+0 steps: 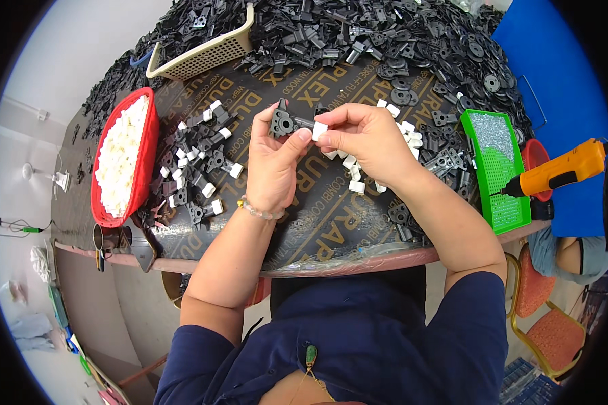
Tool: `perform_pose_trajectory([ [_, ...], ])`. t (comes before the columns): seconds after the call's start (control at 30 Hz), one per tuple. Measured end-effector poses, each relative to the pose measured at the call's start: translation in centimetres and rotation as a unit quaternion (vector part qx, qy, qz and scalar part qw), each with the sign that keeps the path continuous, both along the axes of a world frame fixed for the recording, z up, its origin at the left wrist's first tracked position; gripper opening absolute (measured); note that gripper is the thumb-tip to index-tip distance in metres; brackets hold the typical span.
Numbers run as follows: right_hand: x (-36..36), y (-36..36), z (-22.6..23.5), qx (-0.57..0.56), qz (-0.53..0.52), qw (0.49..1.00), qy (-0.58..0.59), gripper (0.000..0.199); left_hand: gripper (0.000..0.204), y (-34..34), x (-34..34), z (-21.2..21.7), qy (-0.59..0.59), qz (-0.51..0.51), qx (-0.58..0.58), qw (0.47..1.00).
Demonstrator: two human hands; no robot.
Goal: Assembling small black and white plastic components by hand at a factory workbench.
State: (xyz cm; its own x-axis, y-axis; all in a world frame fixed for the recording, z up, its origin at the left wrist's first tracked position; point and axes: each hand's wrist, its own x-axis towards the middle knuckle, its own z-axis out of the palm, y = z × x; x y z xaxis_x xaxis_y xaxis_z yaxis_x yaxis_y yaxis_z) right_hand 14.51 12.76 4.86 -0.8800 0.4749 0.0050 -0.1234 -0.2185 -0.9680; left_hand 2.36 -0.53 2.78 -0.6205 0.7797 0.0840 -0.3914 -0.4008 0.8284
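Observation:
Over the middle of the table, my left hand point(271, 158) grips a black plastic bracket point(285, 124) with round holes and a short stem. My right hand point(366, 138) pinches a small white plastic cap point(319, 131) at the end of that stem; whether it is fully seated I cannot tell. Left of my hands lies a pile of black brackets with white caps on their ends point(199, 162). Loose white caps point(357, 186) are scattered under and beside my right hand. More black parts without caps point(446, 162) lie to the right of it.
A red basket of white caps point(150, 145) stands at the left. Behind are a cream basket point(203, 57) and a big heap of black parts point(358, 34). At the right, an orange power screwdriver point(561, 169) hangs over a green tray point(467, 125) of small metal pieces.

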Motion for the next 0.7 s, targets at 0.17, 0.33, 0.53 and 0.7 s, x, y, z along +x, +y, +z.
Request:
perform_pose_trajectory([
  [0.17, -0.2, 0.2, 0.1, 0.23, -0.047, 0.967, 0.101, 0.071, 0.071, -0.7, -0.4, 1.2, -0.028, -0.134, 0.017, 0.99],
  [0.33, -1.4, 0.1, 3.6, 0.266, 0.087, 0.958, 0.054, 0.078, 0.055, -0.5, -0.2, 0.2, -0.192, -0.198, 0.096, 0.957],
  [0.53, -8.9, -3.7, 5.1, 0.451, 0.079, 0.888, -0.04, 0.071, 0.063, 0.3, -2.4, -2.8, -0.29, -0.074, 0.084, 0.951],
  [0.7, -17.3, -7.1, 0.3, 0.57, -0.061, 0.807, 0.139, 0.09, 0.067, -0.1, -3.2, -3.7, -0.267, -0.133, 0.076, 0.952],
])
